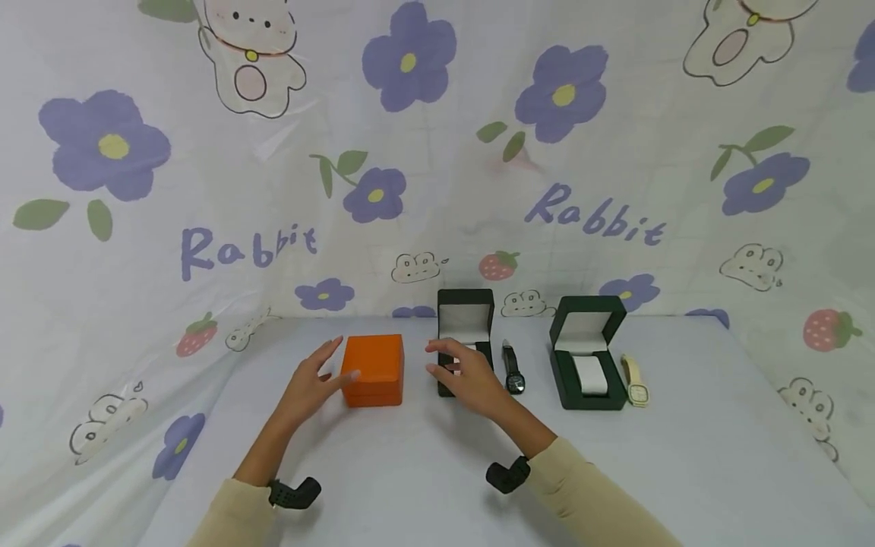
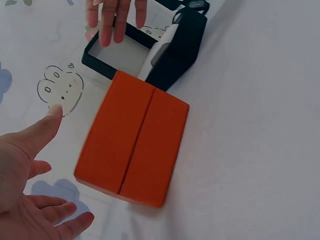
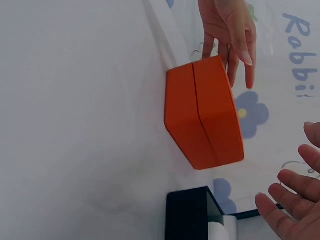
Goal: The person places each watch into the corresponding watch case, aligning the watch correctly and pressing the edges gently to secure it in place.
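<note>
The word "Rabbit" can be read twice, in purple letters on the patterned cloth (image 1: 451,144) beyond the fingers of both hands. Between the left hand (image 1: 309,389) and the right hand (image 1: 473,382) sits one orange box (image 1: 372,370) on the bench (image 1: 410,479): closed, squarish, plain, with a thin seam along its sides. Each hand's fingers are spread apart and hold nothing; the left wrist view shows a gap between the left fingers and the box. Two dark green boxes stand open with white cushions, one (image 1: 465,322) just behind the right fingers, the other (image 1: 588,329) farther right. Two watches lie right of those fingers, one black (image 1: 513,371), one gold-coloured (image 1: 636,384).
</note>
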`<move>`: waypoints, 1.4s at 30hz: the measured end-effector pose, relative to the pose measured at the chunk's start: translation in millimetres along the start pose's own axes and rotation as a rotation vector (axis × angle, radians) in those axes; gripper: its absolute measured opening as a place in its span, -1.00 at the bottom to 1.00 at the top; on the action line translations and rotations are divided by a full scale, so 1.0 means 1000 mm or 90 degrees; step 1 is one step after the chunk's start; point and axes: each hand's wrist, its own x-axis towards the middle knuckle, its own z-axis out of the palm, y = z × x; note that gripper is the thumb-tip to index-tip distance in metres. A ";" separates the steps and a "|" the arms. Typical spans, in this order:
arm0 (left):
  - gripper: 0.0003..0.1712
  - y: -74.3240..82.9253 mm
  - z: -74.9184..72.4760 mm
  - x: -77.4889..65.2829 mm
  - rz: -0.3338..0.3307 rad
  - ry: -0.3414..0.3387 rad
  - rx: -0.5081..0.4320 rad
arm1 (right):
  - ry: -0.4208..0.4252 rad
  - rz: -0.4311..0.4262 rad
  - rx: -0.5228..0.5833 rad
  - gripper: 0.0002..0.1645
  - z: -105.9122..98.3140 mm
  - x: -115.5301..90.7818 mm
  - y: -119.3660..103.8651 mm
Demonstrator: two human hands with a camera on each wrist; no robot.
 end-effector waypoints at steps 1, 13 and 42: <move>0.01 0.002 0.001 -0.001 0.000 0.004 0.002 | 0.003 0.005 0.000 -0.61 -0.003 -0.002 0.001; -0.08 0.043 0.022 -0.012 0.058 0.017 0.049 | 0.043 0.031 -0.011 -0.54 -0.039 -0.035 0.006; -0.06 0.076 0.068 0.002 0.176 -0.015 0.107 | 0.107 0.043 -0.051 -0.53 -0.086 -0.044 0.028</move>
